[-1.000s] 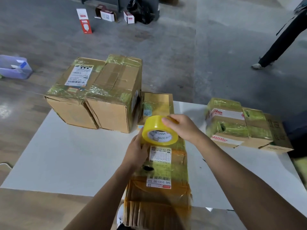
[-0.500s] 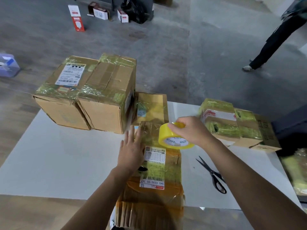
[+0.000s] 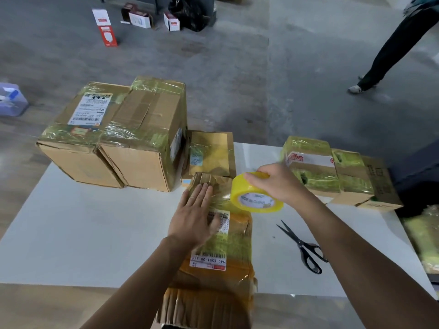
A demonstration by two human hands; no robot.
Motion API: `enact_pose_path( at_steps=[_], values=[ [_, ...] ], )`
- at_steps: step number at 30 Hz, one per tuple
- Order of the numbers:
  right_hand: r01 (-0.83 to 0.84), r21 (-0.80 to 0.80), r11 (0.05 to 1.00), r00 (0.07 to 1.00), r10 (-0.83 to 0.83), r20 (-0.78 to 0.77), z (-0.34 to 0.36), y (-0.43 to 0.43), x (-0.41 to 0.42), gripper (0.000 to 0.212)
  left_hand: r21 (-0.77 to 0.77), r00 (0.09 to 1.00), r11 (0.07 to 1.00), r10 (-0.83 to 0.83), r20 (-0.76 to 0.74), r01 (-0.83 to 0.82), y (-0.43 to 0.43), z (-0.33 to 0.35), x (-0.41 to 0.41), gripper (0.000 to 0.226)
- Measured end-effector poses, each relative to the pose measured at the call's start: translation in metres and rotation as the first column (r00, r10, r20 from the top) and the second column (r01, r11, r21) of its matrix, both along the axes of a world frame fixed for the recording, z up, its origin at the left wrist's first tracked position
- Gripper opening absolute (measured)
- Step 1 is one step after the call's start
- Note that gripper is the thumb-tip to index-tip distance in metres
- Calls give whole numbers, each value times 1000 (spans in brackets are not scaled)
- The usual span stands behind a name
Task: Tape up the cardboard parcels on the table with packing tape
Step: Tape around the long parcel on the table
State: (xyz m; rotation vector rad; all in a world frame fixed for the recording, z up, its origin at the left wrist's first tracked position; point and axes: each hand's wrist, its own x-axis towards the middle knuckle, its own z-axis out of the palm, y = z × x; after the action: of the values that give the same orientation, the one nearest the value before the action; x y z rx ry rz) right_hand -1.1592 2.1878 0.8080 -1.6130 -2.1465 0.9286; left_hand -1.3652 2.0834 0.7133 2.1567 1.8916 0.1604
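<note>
A: Since a moment ago the tape roll (image 3: 255, 195) has swung out to the parcel's 3 o'clock edge, with the right hand (image 3: 278, 184) gripping its rim.
B: The left hand (image 3: 194, 217)?
A: Flat, fingers straight, pressing the long parcel (image 3: 221, 245) mid-table (image 3: 95, 233).
B: Progress?
A: The big boxes (image 3: 133, 143) at 11 o'clock and the small parcels (image 3: 332, 172) at 2 look taped. This one seems nearly done.
</note>
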Motion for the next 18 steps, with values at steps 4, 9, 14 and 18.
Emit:
enact_pose_path(
  at_steps=[4,9,14,18],
  values=[
    [-69,47,997,898,41,438,2,-2,21,59,1,1000,1000,10,-16,-10,-2,2,1,84],
    [-89,25,996,864,64,499,-14,-3,28,58,-6,999,1000,10,-38,-11,-2,1,2,80],
    [-126,-37,991,792,123,598,-31,-4,32,55,-21,998,1000,11,-62,-12,-1,1,3,82],
    [-110,-69,992,802,129,583,-48,-4,33,63,-62,995,998,-6,-103,-1,2,3,4,84]
  ],
)
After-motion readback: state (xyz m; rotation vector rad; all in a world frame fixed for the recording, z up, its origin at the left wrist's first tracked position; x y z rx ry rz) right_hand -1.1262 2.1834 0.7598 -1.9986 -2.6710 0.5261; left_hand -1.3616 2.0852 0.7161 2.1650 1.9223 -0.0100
